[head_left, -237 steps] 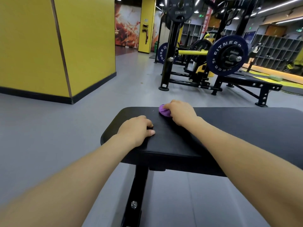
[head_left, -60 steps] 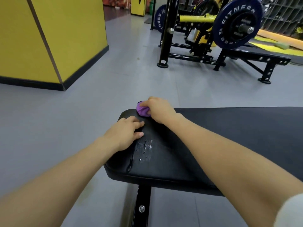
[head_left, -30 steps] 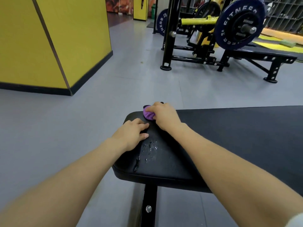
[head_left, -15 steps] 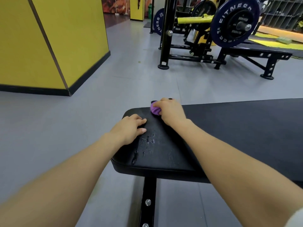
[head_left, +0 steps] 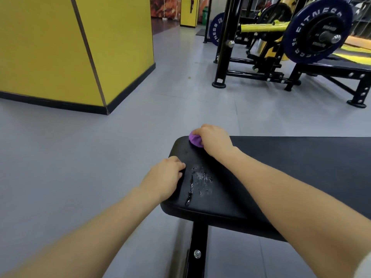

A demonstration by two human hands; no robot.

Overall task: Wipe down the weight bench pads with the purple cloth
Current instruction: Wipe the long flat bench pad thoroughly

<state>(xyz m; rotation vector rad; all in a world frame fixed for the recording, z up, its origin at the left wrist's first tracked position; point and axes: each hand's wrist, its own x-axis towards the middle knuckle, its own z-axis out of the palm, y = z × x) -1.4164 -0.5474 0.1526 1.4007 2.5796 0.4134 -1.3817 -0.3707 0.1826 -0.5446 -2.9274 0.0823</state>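
On the black bench pad (head_left: pixel 301 167), which fills the lower right of the head view and rests on a black steel post (head_left: pixel 197 249), the wiping is under way at the far left corner. Judging from how things lie, the step calls for long overlapping strokes that sweep back toward the near edge, because a patch of wet droplets (head_left: pixel 200 180) sits on the vinyl between the two hands and looks unwiped — the cloth should be spread flatter so more of it meets the surface, and the rounded rim should not be skipped. The right hand (head_left: pixel 215 140) has its fingers curled round the purple cloth (head_left: pixel 195 140), bunching it into a small wad pressed on the pad near the far edge. The left hand (head_left: pixel 164 176) lies on the pad's left end with fingers loosely bent and holding nothing, apparently steadying the bench; it would do well to stay clear of the wet patch as the cloth comes through. Beyond, across the grey floor (head_left: pixel 80 157), stand a yellow pillar (head_left: pixel 70 47) and a black rack (head_left: pixel 224 43) carrying a dark blue weight plate (head_left: pixel 317 31) — its white lettering reads "FITNESS" around the rim, with smaller writing near the hub too blurred to read. A second blue plate (head_left: pixel 215 30) further back shows the letters "NESS" only.
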